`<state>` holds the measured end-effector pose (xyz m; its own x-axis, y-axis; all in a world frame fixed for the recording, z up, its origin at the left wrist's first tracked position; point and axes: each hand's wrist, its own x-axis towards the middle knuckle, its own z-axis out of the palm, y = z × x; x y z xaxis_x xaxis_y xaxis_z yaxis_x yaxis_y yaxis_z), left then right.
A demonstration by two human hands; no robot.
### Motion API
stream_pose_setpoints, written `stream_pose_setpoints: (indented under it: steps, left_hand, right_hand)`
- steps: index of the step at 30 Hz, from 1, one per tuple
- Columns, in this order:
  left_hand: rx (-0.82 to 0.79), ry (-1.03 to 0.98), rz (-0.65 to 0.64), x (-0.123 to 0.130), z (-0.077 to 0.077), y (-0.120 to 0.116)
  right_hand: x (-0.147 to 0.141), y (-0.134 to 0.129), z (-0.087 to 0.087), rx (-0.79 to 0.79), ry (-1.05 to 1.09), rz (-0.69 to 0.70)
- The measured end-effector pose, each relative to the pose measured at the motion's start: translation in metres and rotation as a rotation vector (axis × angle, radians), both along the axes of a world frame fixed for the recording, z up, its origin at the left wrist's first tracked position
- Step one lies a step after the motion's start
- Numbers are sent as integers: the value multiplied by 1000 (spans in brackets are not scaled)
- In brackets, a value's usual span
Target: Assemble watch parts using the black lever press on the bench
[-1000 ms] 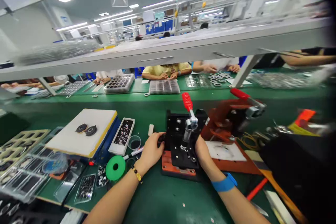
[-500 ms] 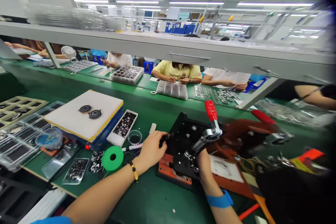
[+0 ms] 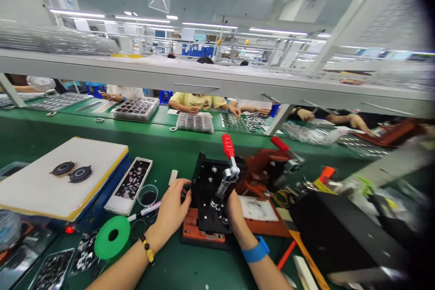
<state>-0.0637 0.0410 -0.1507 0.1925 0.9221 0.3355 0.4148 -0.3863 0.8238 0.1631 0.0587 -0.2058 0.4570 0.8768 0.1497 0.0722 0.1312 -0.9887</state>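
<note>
A black toggle-clamp fixture [image 3: 208, 190] with a red-handled metal clamp [image 3: 228, 163] stands on an orange and black base [image 3: 200, 226] in front of me. The red handle points upward. My left hand [image 3: 174, 208] is at the fixture's left side, its thumb and fingers curled around something small and dark that I cannot make out. My right hand [image 3: 237, 215] reaches behind the fixture's right side, where its fingers are hidden. A blue band circles the right wrist; a beaded bracelet circles the left.
Left are a white-topped box [image 3: 98, 158] bearing two round black parts [image 3: 80, 173], a white tray of small parts [image 3: 131, 183], a small cup [image 3: 148, 195] and a green tape roll [image 3: 112, 237]. Right are another clamp fixture [image 3: 260, 170] and a black case [image 3: 326, 231]. Co-workers sit beyond the shelf [image 3: 146, 77].
My view has turned to the right, so the bench and fixture appear farther left. Both hands stay at the fixture in much the same pose.
</note>
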Motion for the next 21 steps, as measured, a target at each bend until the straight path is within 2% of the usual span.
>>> stream_pose_setpoints:
  steps: [8, 13, 21]
  left_hand:
    - [21, -118, 38, -2, -4, 2]
    - [42, -94, 19, -3, -3, 3]
    - [-190, -49, -7, -3, -5, 8]
  right_hand:
    - [-5, 4, 6, 37, 39, 37]
    - [-9, 2, 9, 44, 40, 92]
    - [-12, 2, 10, 54, 39, 127]
